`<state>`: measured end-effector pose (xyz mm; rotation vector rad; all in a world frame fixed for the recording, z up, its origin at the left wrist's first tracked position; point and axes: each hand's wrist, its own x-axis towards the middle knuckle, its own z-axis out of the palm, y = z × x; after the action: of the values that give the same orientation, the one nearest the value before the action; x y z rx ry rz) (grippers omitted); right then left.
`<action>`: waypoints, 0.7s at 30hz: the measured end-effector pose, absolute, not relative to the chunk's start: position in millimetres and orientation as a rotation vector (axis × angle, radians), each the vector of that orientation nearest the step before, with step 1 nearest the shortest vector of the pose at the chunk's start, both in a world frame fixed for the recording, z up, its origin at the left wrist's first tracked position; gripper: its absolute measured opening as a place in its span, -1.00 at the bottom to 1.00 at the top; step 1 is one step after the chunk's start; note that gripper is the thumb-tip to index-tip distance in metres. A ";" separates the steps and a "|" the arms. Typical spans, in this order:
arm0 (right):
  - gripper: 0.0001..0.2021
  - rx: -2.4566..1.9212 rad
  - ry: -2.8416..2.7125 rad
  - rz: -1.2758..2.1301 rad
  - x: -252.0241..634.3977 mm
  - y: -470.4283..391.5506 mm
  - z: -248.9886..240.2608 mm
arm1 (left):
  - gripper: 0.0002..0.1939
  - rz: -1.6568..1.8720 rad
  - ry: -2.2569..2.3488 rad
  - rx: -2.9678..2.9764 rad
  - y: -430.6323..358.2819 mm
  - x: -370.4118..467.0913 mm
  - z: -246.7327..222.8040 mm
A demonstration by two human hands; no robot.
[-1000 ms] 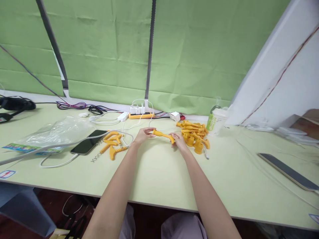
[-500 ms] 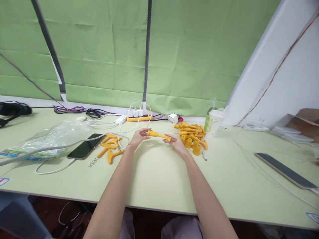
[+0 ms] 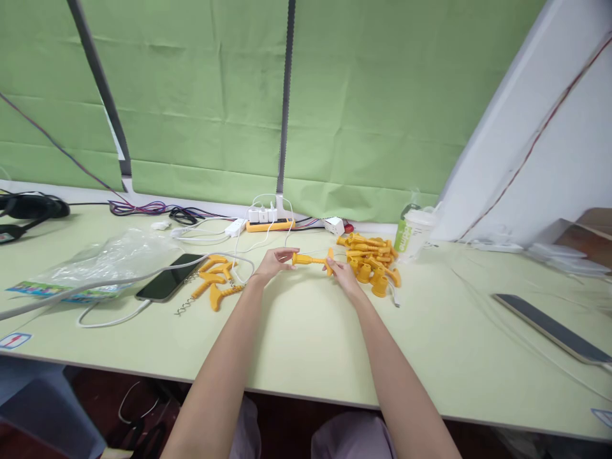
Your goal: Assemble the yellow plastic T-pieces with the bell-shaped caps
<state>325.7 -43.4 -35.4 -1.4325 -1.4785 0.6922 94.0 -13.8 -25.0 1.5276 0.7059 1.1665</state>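
Between my hands a yellow plastic corkscrew lies level above the table. My left hand is closed on its wider sleeve end. On the crosswise handle at the other end, my right hand has its fingers closed. Left of my hands, several yellow corkscrew handles lie on the table, some with bare metal spirals showing. A pile of yellow corkscrew parts is just beyond my right hand, with flared sleeves standing at its near side.
A black phone and a clear plastic bag lie to the left, a white cable crossing them. An orange power strip sits at the back. A white cup stands behind the pile. Another phone lies far right.
The corkscrew has turned so that its crosswise handle now shows at my right fingers, and it lies more level. Both hands keep hold of it. The view has shifted slightly.
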 end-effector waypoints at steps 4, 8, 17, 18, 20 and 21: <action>-0.36 -1.393 -1.422 0.664 326.0 -41.5 -34.4 | -0.24 1.096 0.744 1.513 -18.3 92.0 -23.2; -0.37 -1.378 -1.423 0.684 326.4 -43.3 -34.8 | -0.38 1.036 0.931 1.535 -16.1 96.3 -24.2; -0.39 -1.463 -1.366 0.699 332.8 -45.1 -40.4 | -0.60 1.072 0.941 1.750 -13.3 107.0 -27.9; -0.39 -1.467 -1.361 0.681 333.0 -45.4 -40.0 | -0.56 1.060 0.943 1.746 -15.0 107.2 -26.8; -0.38 -1.467 -1.356 0.648 332.9 -45.7 -39.3 | -0.39 1.016 0.933 1.697 -18.5 106.9 -24.1; -0.37 -1.465 -1.356 0.632 332.6 -45.6 -39.1 | -0.32 0.989 0.923 1.660 -20.1 106.7 -22.9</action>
<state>332.6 -45.6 -39.1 -1.4652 -1.3558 0.6325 106.7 -20.1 -22.9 1.6597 0.9230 0.9888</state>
